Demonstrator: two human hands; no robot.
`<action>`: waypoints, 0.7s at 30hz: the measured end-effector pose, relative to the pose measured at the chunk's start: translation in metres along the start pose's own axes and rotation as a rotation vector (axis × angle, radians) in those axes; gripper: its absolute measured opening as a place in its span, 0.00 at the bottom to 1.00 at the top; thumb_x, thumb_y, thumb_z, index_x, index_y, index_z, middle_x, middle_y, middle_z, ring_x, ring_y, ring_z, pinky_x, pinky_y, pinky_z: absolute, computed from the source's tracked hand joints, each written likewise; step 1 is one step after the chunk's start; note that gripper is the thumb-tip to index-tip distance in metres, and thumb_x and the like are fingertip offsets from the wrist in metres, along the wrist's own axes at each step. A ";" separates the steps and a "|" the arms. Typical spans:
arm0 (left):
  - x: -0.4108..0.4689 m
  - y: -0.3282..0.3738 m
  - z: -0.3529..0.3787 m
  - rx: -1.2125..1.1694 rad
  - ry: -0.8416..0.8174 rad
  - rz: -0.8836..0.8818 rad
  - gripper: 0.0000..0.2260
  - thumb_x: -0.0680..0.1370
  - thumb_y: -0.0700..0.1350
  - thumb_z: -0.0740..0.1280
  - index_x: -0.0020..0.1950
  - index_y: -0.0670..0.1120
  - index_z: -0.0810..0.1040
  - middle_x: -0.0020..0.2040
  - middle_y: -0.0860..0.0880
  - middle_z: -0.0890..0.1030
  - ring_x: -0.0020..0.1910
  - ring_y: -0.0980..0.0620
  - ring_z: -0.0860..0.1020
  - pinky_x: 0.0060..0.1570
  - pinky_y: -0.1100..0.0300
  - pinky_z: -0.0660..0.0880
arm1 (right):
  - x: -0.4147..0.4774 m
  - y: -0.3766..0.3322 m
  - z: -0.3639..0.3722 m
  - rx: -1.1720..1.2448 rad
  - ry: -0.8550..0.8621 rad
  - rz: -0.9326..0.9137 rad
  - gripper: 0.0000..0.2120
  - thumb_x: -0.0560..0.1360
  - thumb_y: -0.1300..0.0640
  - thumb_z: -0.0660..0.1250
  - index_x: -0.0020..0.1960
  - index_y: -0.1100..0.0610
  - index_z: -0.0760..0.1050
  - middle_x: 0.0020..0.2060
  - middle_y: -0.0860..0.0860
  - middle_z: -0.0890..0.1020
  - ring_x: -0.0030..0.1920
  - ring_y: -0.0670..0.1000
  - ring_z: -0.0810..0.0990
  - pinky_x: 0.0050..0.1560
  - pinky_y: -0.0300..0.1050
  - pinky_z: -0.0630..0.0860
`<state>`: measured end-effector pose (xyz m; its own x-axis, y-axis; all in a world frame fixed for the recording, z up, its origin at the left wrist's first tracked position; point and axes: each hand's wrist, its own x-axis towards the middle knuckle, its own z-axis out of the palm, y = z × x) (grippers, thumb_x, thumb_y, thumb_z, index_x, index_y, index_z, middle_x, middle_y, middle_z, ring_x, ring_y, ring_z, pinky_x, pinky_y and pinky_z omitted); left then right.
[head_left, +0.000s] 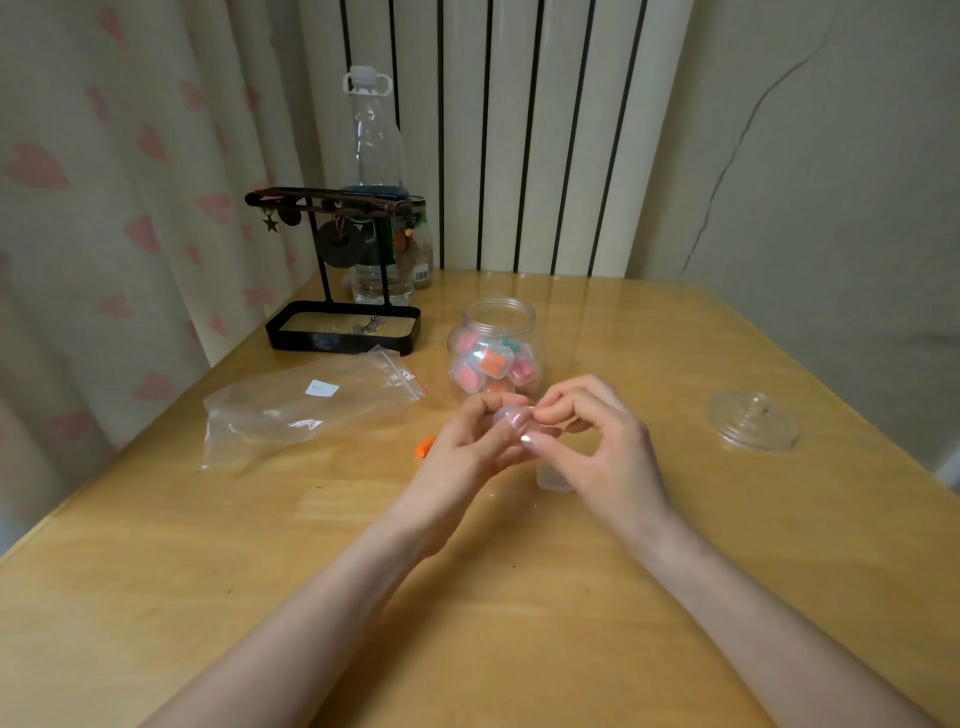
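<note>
Both hands meet above the table (675, 545), just in front of the open jar (496, 345); between them we see a small clear case (511, 418). The left hand (467, 447) has its fingers curled round the case from the near side; the right hand (608, 441) pinches its far edge with thumb and forefinger. We cannot tell whether the case is being opened or closed.

Progress, as we judge it: well under way. The jar already holds a good many filled cases, pink, orange and green inside, and its lid (753, 421) lies well apart to the right. Left to do: one orange plug (426, 447) lies loose beside the left wrist; a second clear piece (553, 475) sits under the right hand; the zip bag (311, 410) looks near empty.

The case itself is tiny, see-through and faintly glossy; its contents are hidden by fingers.
</note>
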<state>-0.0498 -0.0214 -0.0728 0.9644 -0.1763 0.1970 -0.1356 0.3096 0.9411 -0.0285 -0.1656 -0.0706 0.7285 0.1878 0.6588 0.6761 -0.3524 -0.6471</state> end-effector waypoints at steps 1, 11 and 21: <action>0.001 0.002 -0.003 -0.026 -0.054 -0.025 0.16 0.77 0.45 0.64 0.60 0.37 0.71 0.56 0.38 0.79 0.57 0.43 0.79 0.57 0.57 0.76 | 0.003 0.000 -0.005 0.120 -0.056 0.107 0.04 0.64 0.57 0.74 0.37 0.55 0.79 0.46 0.48 0.78 0.50 0.48 0.78 0.50 0.33 0.72; -0.005 0.018 -0.016 0.132 -0.401 -0.163 0.21 0.78 0.42 0.59 0.71 0.40 0.66 0.67 0.42 0.74 0.65 0.47 0.74 0.67 0.54 0.69 | 0.009 -0.003 -0.029 0.793 -0.668 0.562 0.29 0.67 0.62 0.71 0.67 0.57 0.70 0.63 0.62 0.75 0.63 0.61 0.75 0.58 0.59 0.76; -0.007 0.012 -0.011 0.223 -0.344 -0.079 0.19 0.78 0.46 0.62 0.67 0.39 0.69 0.61 0.42 0.77 0.58 0.50 0.77 0.59 0.56 0.73 | 0.008 -0.006 -0.027 0.738 -0.613 0.580 0.26 0.67 0.65 0.73 0.63 0.58 0.71 0.61 0.62 0.76 0.59 0.61 0.78 0.50 0.62 0.78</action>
<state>-0.0554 -0.0061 -0.0657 0.8471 -0.5049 0.1661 -0.1462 0.0792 0.9861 -0.0294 -0.1872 -0.0512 0.7483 0.6632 0.0154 -0.0311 0.0583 -0.9978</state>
